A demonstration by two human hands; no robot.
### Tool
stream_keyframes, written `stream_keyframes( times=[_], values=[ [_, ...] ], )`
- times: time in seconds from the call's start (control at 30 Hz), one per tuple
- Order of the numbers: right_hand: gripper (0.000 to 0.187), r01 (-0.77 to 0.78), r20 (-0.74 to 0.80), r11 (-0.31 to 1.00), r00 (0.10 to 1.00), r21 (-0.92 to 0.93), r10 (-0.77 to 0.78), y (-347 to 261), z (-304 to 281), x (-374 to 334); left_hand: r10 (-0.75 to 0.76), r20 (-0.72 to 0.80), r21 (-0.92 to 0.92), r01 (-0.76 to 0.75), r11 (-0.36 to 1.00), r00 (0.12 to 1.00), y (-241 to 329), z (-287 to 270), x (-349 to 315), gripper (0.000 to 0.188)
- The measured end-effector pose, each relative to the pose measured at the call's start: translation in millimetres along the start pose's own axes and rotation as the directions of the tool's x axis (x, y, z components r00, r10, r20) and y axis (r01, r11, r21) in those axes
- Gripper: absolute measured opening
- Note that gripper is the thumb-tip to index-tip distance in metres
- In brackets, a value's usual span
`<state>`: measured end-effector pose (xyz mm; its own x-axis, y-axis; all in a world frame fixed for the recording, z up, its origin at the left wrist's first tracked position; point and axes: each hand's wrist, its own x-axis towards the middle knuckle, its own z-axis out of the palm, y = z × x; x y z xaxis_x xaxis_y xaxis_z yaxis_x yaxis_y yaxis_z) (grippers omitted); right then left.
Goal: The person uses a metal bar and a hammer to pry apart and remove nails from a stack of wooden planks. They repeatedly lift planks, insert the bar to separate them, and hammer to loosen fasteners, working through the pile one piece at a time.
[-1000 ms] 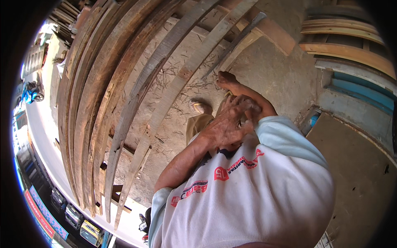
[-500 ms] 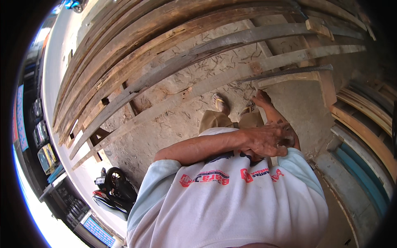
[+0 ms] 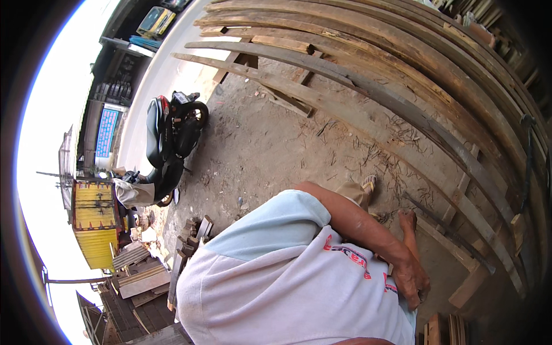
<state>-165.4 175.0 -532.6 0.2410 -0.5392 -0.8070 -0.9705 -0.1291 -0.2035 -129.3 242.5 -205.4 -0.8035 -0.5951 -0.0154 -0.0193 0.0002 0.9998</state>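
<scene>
My shirt (image 3: 276, 287) is white with pale blue shoulders and red lettering. The planks (image 3: 402, 75) are weathered brown and grey; upper left, a black scooter (image 3: 169, 144).

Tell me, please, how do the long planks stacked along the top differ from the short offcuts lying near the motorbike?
The planks are long, running across the whole upper view, while the offcuts are short. The planks lie side by side in one orderly row; the offcuts sit in a loose heap. The planks lie beyond the left hand, which rests against the white shirt; the offcuts lie on the opposite side. Both are weathered wood on dusty ground.
</scene>
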Motion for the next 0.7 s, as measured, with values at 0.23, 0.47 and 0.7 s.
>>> stream_keyframes(
  times=[0.23,0.47,0.7],
  values=[
    [0.050,0.055,0.021,0.998,0.998,-0.018,-0.055,-9,-7,-28,-0.126,-0.108,0.112,0.138,0.984,0.986,-1,-5,-23,0.055],
    [0.040,0.610,0.022,0.785,0.788,0.112,-0.615,-73,-53,-51,-0.016,-0.303,-0.155,-0.032,0.987,0.953,10,-50,-138,0.054],
    [0.036,0.853,-0.530,0.491,0.337,-0.176,-0.778,-232,-134,-176,-0.569,-0.727,-0.555,0.159,0.816,0.384,-172,-27,-474,0.035]
  ],
)
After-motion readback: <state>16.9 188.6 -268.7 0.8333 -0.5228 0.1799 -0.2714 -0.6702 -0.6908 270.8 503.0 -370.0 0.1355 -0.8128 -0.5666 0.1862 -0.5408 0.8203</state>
